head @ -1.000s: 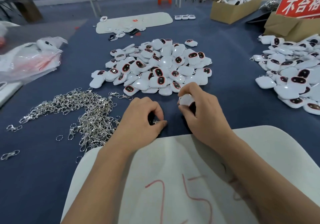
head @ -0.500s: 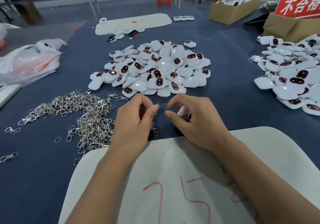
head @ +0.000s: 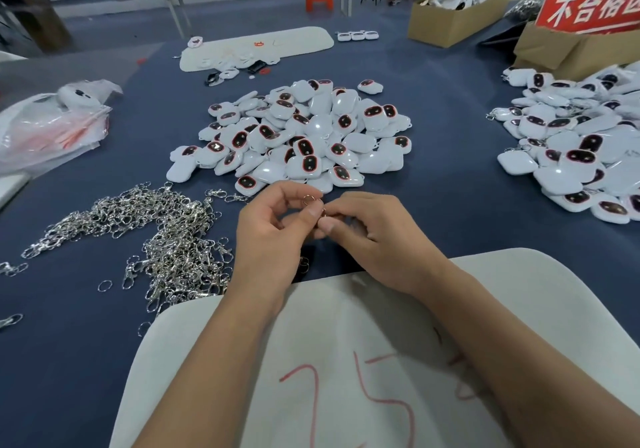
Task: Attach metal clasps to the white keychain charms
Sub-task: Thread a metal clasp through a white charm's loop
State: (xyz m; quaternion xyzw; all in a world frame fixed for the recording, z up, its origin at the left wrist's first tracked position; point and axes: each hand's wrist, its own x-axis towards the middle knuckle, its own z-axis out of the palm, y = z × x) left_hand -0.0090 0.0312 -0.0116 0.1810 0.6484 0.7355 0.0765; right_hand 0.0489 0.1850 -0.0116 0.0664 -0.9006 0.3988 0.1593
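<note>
The left hand point(head: 273, 236) pinches a small metal ring point(head: 308, 199) w/ thumb and finger, held up just above the blue table point(head: 450, 184). The right hand point(head: 374, 233) has its fingers curled, tips touching the clasp bit by the ring – can't tell if a charm is inside it. The big pile of white charms point(head: 294, 136) sits just behind the hands, and the shiny clasp pile point(head: 156, 233) lies to the left – near the white board point(head: 346, 361).

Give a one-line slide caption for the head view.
Both hands pinch a small metal ring before the charm pile.
</note>
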